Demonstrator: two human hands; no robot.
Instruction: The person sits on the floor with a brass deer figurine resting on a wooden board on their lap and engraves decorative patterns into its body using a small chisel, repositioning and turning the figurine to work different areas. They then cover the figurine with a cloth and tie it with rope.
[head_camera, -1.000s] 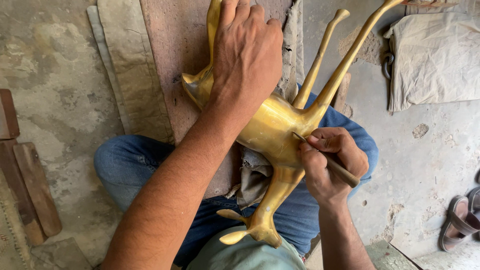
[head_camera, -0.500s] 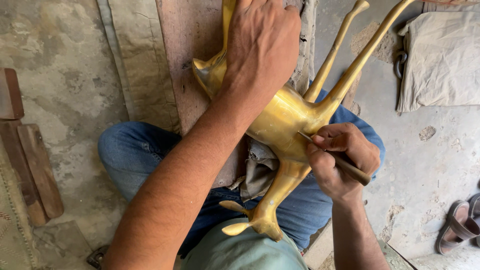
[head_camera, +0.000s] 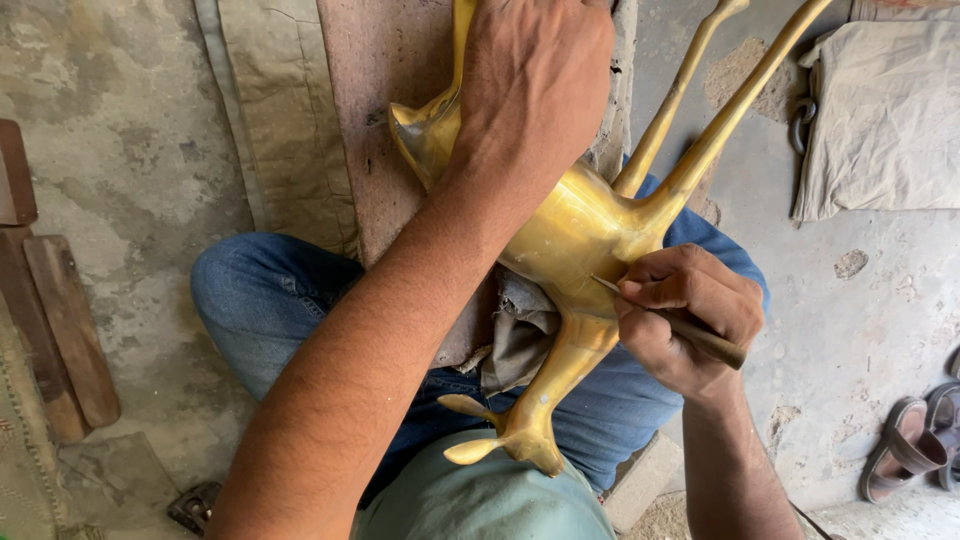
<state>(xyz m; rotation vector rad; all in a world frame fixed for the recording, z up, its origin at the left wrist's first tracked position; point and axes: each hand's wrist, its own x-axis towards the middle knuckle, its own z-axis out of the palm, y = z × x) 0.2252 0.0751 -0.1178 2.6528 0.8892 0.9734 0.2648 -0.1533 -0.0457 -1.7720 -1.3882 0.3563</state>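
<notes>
Shifted slightly toward twelve o'clock, the brass animal figure (head_camera: 575, 235) lies under the flat-pressing left hand (head_camera: 535, 85), with the right hand (head_camera: 680, 315) pinching a scraping tool (head_camera: 690, 325) at its four o'clock flank.

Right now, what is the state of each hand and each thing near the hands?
left hand: pressed down on the figure, palm flat.
right hand: closed around the tool.
thin wooden-handled tool: tip touches the figure's body.
shiny brass animal figure: lies across the lap, legs pointing away.
brown wooden board: under the figure.
</notes>
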